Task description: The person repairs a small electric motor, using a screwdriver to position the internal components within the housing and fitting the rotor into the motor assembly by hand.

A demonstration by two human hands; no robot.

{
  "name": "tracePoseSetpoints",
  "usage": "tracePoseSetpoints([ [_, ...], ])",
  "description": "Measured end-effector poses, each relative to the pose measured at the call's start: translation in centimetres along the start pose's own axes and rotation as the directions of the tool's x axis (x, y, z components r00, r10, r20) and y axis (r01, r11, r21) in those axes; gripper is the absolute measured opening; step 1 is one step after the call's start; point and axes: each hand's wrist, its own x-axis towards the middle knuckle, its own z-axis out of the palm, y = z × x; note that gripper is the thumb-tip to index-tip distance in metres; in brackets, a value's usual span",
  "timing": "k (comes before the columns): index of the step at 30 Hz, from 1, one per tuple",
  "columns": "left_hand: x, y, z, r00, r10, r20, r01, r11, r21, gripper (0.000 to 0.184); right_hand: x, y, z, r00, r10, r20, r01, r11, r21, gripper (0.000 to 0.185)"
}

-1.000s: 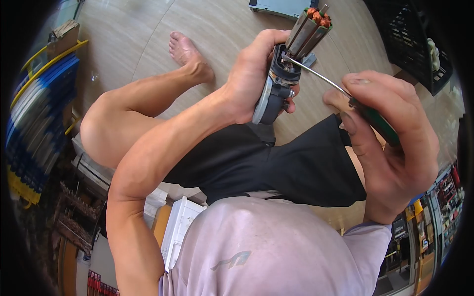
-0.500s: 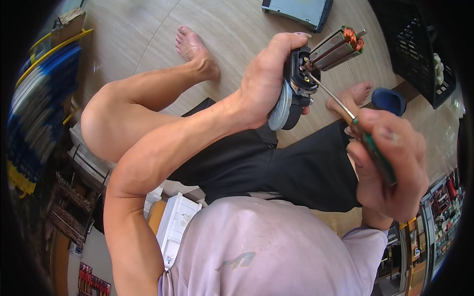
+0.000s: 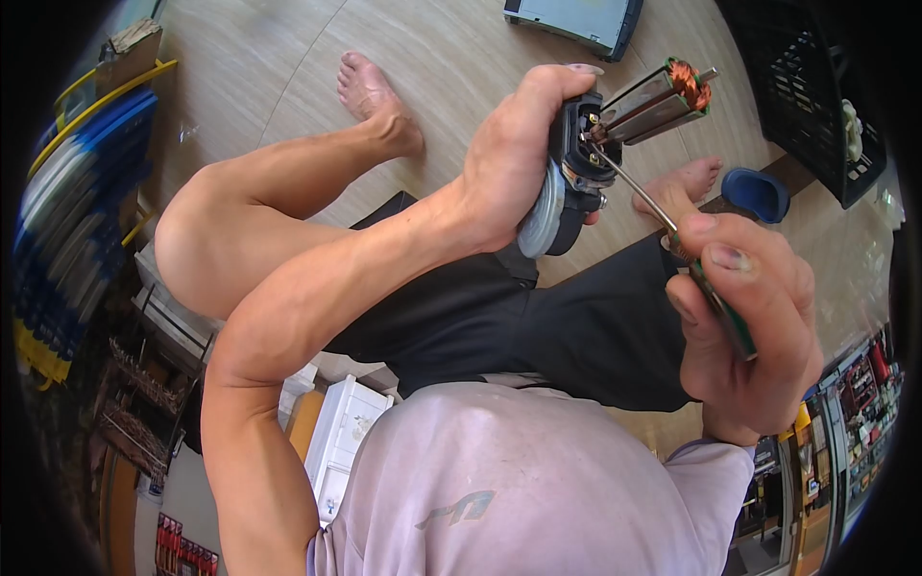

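My left hand (image 3: 514, 154) is wrapped around a black motor housing (image 3: 574, 144) with a greyish round disc (image 3: 544, 213) at its lower side. An armature (image 3: 645, 108) with copper windings sticks out of the housing toward the upper right, its metal shaft end showing. In my right hand (image 3: 754, 307) is a screwdriver (image 3: 722, 312) with a green handle, pinched between thumb and fingers. Its thin metal blade slants up to the left, and the tip sits at the housing beside the armature's inner end. Whether the tip presses on a part there I cannot tell.
A grey box-like device (image 3: 574, 24) lies on the tiled floor at the top. Black plastic crates (image 3: 797, 86) and a blue slipper (image 3: 755, 196) are at the upper right. Blue racked items (image 3: 82, 230) stand left, a white drawer unit (image 3: 338, 442) below, and stocked shelves (image 3: 855, 413) lower right.
My right hand has shifted slightly left and down, and the screwdriver is a little steeper. The housing in my left hand has moved slightly left, with the grip kept.
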Motion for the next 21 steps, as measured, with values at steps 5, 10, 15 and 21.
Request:
tracePoseSetpoints([
  [5, 0.0, 0.2, 0.2, 1.0, 0.003, -0.002, -0.003, 1.0, 0.018, 0.058, -0.1, 0.0, 0.0, 1.0, 0.001, 0.008, -0.001, 1.0, -0.012, 0.033],
  [10, 0.4, -0.5, -0.8, 0.995, 0.019, 0.096, -0.017, 0.999, -0.027, 0.059, 0.5, -0.8, -0.4, 0.997, 0.038, 0.074, -0.03, 0.994, -0.103, 0.032],
  [15, 0.4, -0.4, 0.0, 0.999, 0.018, 0.028, -0.018, 1.0, -0.001, 0.062, 0.9, -0.2, -0.5, 0.99, 0.068, 0.122, -0.063, 0.997, -0.039, 0.028],
  [21, 0.5, -0.7, -0.1, 0.996, 0.038, 0.079, -0.036, 0.999, -0.027, 0.058, 0.2, 0.4, 0.0, 0.996, 0.033, 0.077, -0.037, 0.998, 0.058, 0.025],
])
